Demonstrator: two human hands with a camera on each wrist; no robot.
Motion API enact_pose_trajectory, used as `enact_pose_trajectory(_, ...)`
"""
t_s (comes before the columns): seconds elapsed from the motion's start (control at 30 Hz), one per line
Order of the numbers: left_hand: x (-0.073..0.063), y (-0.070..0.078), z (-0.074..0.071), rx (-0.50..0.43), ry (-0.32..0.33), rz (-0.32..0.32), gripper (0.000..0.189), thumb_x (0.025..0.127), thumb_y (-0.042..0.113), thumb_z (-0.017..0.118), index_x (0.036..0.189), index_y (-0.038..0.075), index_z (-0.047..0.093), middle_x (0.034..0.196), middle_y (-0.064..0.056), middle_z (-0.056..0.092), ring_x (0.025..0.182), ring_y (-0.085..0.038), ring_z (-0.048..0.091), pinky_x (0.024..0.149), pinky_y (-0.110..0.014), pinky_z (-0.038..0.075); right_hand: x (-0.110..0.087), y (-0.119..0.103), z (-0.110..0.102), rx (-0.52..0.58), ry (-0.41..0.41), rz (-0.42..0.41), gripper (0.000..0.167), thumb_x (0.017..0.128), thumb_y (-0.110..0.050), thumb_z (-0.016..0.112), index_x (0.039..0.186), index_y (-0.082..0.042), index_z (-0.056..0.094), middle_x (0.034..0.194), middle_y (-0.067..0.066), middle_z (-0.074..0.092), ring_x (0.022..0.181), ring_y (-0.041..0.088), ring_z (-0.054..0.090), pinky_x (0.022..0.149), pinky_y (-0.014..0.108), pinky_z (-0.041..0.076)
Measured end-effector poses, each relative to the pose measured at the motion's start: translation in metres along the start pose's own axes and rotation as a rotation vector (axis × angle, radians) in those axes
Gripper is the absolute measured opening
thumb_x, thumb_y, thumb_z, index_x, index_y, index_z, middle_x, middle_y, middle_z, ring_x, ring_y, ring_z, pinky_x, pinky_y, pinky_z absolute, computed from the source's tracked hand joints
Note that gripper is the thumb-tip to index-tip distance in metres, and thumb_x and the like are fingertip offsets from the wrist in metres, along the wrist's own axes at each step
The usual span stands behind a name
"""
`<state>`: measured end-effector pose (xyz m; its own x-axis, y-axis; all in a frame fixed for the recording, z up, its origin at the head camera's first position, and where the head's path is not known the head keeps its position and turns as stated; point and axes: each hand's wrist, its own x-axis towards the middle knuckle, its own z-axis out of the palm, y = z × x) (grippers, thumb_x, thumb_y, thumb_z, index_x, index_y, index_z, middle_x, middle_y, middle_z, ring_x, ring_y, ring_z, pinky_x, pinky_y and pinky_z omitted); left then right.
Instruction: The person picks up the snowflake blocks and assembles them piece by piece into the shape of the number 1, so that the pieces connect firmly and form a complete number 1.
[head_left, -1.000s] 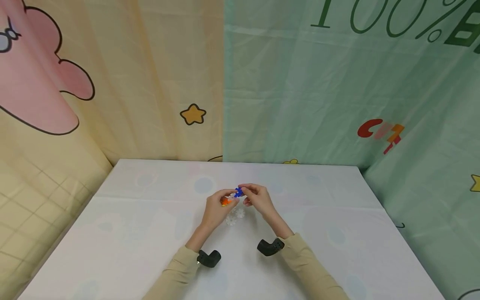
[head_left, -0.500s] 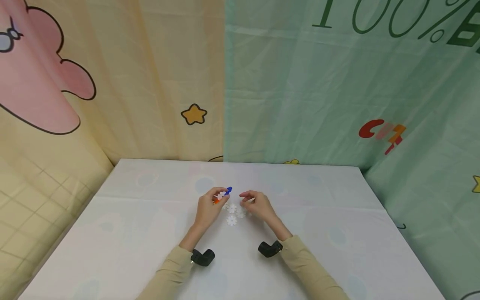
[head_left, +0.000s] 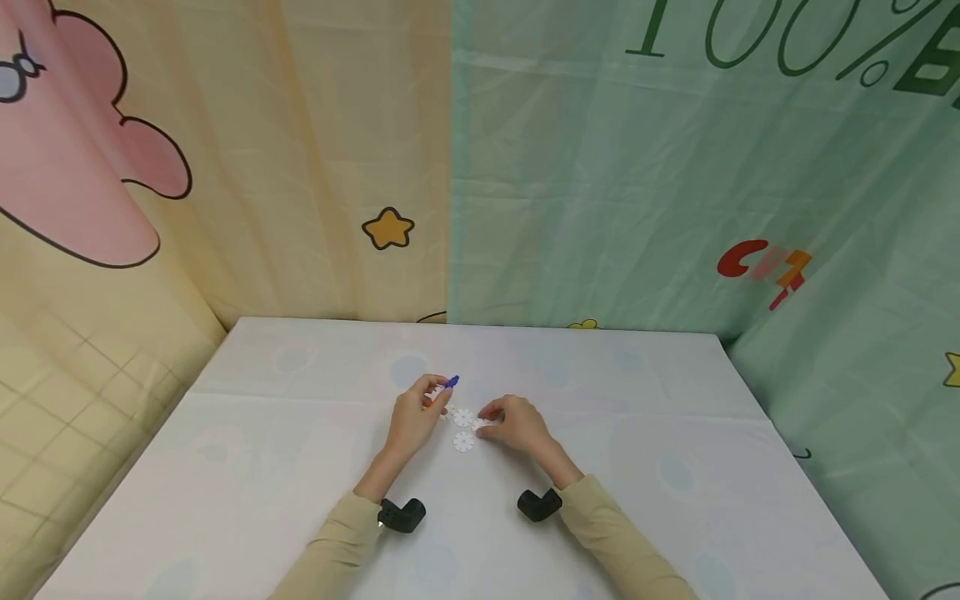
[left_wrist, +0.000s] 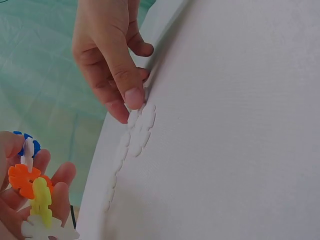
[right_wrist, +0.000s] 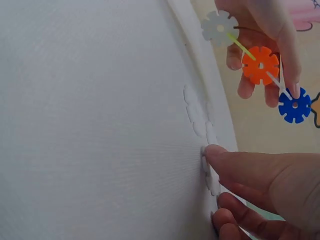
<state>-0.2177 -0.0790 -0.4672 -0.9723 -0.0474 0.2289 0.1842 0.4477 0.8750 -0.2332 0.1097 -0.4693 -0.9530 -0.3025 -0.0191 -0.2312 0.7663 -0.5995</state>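
My left hand (head_left: 412, 417) pinches a chain of interlocking snowflake discs above the table. A blue disc (right_wrist: 295, 105) is at its end, joined through a white disc (left_wrist: 28, 154) to an orange disc (right_wrist: 260, 65). A yellow disc (left_wrist: 42, 197) and a pale white disc (right_wrist: 220, 28) follow at the other end. Low over the table, my right hand (head_left: 519, 427) has its thumb and fingers about a loose white snowflake disc (right_wrist: 213, 180). More white discs (head_left: 463, 418) lie flat between the hands, partly overlapping.
A white-covered table (head_left: 615, 533) lies under both hands. Behind its far edge hang a yellowish curtain (head_left: 315, 167) and a green curtain (head_left: 600, 183). Black wrist cameras (head_left: 402, 516) sit at the beige cuffs.
The hands have parted: the left moved left with the chain. My right hand let go near the blue disc, then lowered to the white discs on the table.
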Motion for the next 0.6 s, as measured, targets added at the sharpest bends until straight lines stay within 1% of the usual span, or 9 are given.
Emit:
enact_pose_trajectory(0.07,-0.0005,0.0008,0.0008,0.003,-0.016,-0.010,0.019,0.094,0.022,0.062,0.111,0.012,0.064,0.087,-0.009,0.064,0.070,-0.014,0.062,0.059,-0.022,0.041,-0.0003,0.0005,0.0001,0.000,0.004,-0.007,0.024,0.076,-0.024,0.081,0.093,-0.011,0.072,0.089,0.002,0.068,0.073,0.011,0.054,0.067,0.026,0.046)
enact_pose_trajectory(0.17,-0.0009,0.0022,0.0019,0.000,-0.032,-0.020,0.020,0.095,0.022,0.060,0.112,0.011,0.063,0.089,-0.009,0.065,0.070,-0.015,0.064,0.058,-0.023,0.041,0.0001,0.0019,-0.0007,0.033,0.006,-0.027,0.021,0.077,-0.020,0.081,0.091,-0.010,0.069,0.085,0.003,0.067,0.071,0.010,0.054,0.065,0.025,0.045)
enact_pose_trajectory(0.23,-0.0010,0.0028,0.0025,-0.003,-0.035,-0.025,0.021,0.096,0.022,0.059,0.113,0.011,0.062,0.091,-0.010,0.066,0.070,-0.017,0.066,0.058,-0.023,0.040,0.0008,0.0029,-0.0017,0.075,0.001,-0.030,0.017,0.079,-0.016,0.079,0.090,-0.009,0.068,0.082,0.003,0.066,0.069,0.010,0.054,0.061,0.024,0.045)
enact_pose_trajectory(0.37,-0.0008,0.0045,0.0034,-0.020,-0.042,-0.033,0.020,0.096,0.020,0.058,0.112,0.009,0.061,0.093,-0.011,0.068,0.069,-0.021,0.067,0.057,-0.022,0.040,0.0018,0.0036,-0.0041,0.184,0.000,0.003,0.009,0.086,-0.010,0.071,0.093,-0.006,0.068,0.077,0.005,0.065,0.062,0.010,0.055,0.056,0.022,0.046)
enact_pose_trajectory(0.47,-0.0005,0.0038,0.0051,-0.045,-0.043,-0.021,0.019,0.096,0.019,0.058,0.110,0.007,0.061,0.091,-0.012,0.068,0.067,-0.024,0.067,0.055,-0.021,0.039,0.0037,0.0038,-0.0059,0.256,0.018,0.037,0.012,0.087,-0.007,0.068,0.099,-0.004,0.068,0.077,0.006,0.065,0.059,0.010,0.057,0.056,0.023,0.049)
enact_pose_trajectory(0.6,-0.0009,0.0034,0.0085,-0.086,-0.055,-0.016,0.017,0.096,0.021,0.059,0.106,0.008,0.061,0.090,-0.013,0.068,0.064,-0.025,0.065,0.053,-0.019,0.040,0.0057,0.0021,-0.0096,0.291,0.057,0.042,0.018,0.088,-0.008,0.067,0.106,-0.003,0.069,0.079,0.008,0.067,0.059,0.010,0.059,0.057,0.023,0.052)
